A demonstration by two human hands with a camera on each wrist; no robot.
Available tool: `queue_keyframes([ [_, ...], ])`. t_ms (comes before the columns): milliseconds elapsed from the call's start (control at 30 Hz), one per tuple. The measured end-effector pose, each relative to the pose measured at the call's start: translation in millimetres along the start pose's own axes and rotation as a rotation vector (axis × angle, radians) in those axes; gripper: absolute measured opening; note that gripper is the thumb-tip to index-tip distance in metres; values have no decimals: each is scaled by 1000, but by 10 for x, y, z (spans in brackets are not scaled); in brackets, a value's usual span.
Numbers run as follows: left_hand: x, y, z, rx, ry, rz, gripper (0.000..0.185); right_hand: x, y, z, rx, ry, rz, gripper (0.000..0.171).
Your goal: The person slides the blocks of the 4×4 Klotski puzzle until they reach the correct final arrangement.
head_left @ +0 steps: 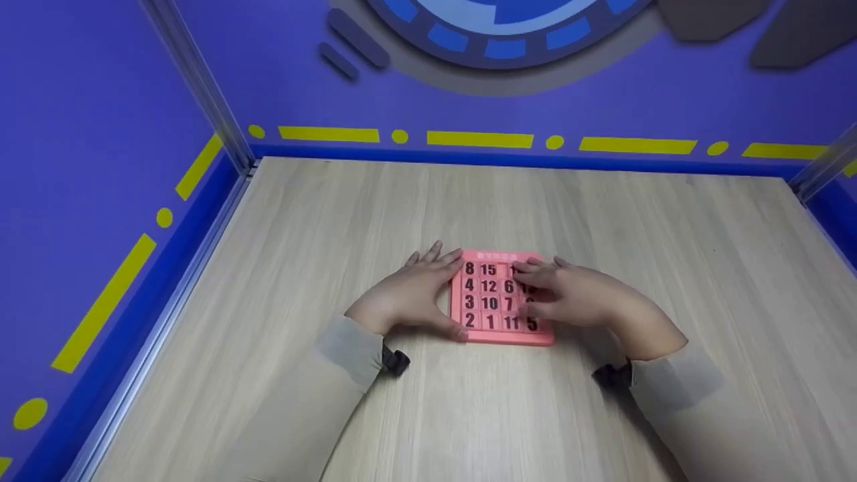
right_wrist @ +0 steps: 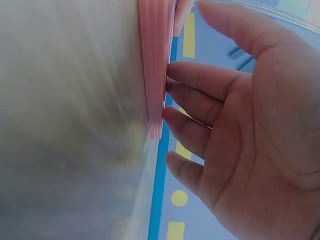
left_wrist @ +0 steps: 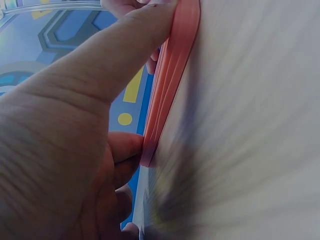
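A pink sliding number puzzle (head_left: 509,338) lies flat on the wooden table, its tiles bearing black numbers. My left hand (head_left: 415,291) holds the puzzle's left side, thumb at the near left corner and index finger near the far left corner. In the left wrist view, the thumb and a fingertip touch the puzzle's pink side (left_wrist: 172,75). Over the right columns, my right hand (head_left: 582,294) reaches with fingers spread, hiding some tiles. Its fingertips touch the puzzle's top face in the right wrist view, while the thumb (right_wrist: 220,17) stands apart. A gap shows right of tile 15.
Light wooden table (head_left: 335,221) surrounds the puzzle. Blue panels with yellow markings (head_left: 479,139) stand along the back and left, with a metal post (head_left: 201,80) in the left corner. Dark straps (head_left: 396,362) circle both wrists at the sleeve ends.
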State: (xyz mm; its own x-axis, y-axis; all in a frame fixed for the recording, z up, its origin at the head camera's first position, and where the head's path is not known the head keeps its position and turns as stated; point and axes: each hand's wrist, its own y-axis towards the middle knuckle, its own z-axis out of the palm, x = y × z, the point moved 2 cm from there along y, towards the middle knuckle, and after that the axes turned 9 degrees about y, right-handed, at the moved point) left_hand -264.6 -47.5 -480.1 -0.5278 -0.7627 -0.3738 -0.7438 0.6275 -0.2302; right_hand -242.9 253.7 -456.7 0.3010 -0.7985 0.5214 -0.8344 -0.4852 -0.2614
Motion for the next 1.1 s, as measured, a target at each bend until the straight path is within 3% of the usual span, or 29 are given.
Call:
queue_keyframes([
  [267,-10,8,9,10,-3,0,149,-6,-26,-45,-1,-12,40,70],
  [533,-31,12,-10,3,-12,13,146,-15,-65,-84,-22,-37,25,62],
  [867,-15,18,-16,-1,19,10,149,22,-24,-82,-109,-107,-17,50],
  [1100,-6,7,-2,3,20,2,149,78,45,-34,-103,-78,-47,61],
])
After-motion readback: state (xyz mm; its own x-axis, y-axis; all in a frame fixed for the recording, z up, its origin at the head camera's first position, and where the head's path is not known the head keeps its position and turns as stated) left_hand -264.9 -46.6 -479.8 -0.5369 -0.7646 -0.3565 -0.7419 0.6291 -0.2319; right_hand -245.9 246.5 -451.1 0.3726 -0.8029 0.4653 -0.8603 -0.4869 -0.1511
